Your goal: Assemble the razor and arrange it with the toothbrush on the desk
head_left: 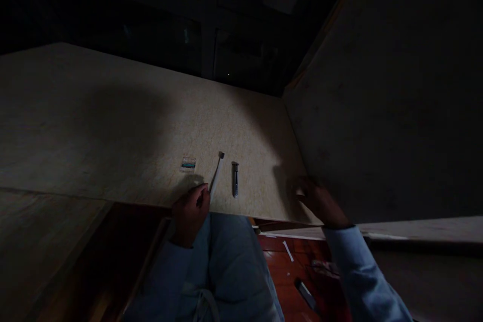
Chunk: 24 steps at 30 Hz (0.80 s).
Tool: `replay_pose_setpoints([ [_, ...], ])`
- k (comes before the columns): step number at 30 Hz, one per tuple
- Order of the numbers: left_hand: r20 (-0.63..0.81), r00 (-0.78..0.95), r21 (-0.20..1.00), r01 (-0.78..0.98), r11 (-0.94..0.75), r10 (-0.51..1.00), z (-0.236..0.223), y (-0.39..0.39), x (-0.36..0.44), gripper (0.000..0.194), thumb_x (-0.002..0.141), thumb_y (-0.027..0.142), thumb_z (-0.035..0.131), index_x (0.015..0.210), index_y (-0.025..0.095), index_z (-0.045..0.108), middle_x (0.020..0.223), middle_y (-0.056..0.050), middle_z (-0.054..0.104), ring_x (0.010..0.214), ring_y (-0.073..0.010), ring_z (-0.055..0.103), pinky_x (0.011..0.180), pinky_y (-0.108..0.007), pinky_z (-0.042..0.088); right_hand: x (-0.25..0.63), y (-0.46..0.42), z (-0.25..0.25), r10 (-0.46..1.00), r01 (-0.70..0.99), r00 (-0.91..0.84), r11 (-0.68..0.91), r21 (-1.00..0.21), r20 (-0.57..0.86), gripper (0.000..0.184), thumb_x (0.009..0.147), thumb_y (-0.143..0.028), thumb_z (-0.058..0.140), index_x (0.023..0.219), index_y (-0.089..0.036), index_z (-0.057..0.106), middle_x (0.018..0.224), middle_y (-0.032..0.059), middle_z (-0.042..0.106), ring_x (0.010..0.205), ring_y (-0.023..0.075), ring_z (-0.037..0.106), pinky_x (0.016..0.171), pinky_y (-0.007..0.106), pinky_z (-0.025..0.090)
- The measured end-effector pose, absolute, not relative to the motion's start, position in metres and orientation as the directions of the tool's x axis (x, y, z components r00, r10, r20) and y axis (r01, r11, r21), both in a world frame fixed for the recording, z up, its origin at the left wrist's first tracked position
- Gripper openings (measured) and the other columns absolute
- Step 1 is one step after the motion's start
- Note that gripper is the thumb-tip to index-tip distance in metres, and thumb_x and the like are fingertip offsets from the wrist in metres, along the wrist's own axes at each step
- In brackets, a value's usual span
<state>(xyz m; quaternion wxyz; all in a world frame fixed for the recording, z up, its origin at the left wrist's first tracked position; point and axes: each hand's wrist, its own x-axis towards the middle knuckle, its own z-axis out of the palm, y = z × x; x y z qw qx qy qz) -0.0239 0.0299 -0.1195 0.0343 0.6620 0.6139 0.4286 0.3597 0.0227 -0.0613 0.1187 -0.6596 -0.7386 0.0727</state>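
Observation:
My left hand (191,211) is at the front edge of the counter, its fingers curled in. Beside its fingertips is the lower end of a slim white-handled toothbrush (216,176) with a dark head; whether the fingers touch it I cannot tell. To the right of the brush lies a dark razor (236,181), head pointing away from me. A small clear case with a blue-green strip, perhaps a blade cartridge (188,164), lies beyond my left hand. My right hand (319,201) hovers or rests near the wall at the right, fingers bent with a gap between them, apparently holding nothing.
The pale counter (124,161) meets a grey wall (377,161) on the right. Dark glass panes (162,35) stand behind it. Below, a reddish floor (277,261) has a white strip (288,251) and a dark object (306,293) on it. The light is dim.

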Motion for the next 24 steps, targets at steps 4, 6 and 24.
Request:
replay_pose_setpoints([
  [4,0.571,-0.1,0.518,0.814,-0.264,0.815,-0.119,0.031,-0.025,0.024,0.091,0.032,0.059,0.091,0.02,0.08,0.075,-0.005,0.079,0.061,-0.0174,0.072,0.062,-0.025,0.051,0.388,0.034,-0.054,0.966,0.975,-0.223,0.224,-0.003,-0.131,0.044,0.08,-0.003,0.059,0.122,-0.012,0.067,0.119,0.0181,0.073,0.107,0.0283,0.071,0.093,0.036,0.057],
  [6,0.575,-0.09,0.511,0.816,-0.271,0.813,-0.12,0.031,-0.025,0.023,0.091,0.031,0.059,0.091,0.02,0.079,0.075,-0.005,0.079,0.062,-0.0173,0.071,0.062,-0.025,0.051,0.39,0.038,-0.058,0.957,0.967,-0.23,0.245,0.071,-0.175,0.05,0.083,0.001,0.053,0.131,-0.011,0.063,0.121,0.0183,0.073,0.104,0.0265,0.073,0.093,0.035,0.057],
  [24,0.589,-0.048,0.525,0.781,-0.337,0.806,-0.125,0.028,-0.028,0.024,0.093,0.032,0.059,0.092,0.019,0.079,0.078,-0.005,0.079,0.065,-0.0156,0.072,0.068,-0.023,0.054,0.406,0.038,-0.068,0.946,0.964,-0.195,0.233,0.126,-0.261,0.033,0.086,-0.004,0.051,0.105,-0.018,0.075,0.104,0.0131,0.078,0.094,0.0242,0.073,0.089,0.036,0.054],
])
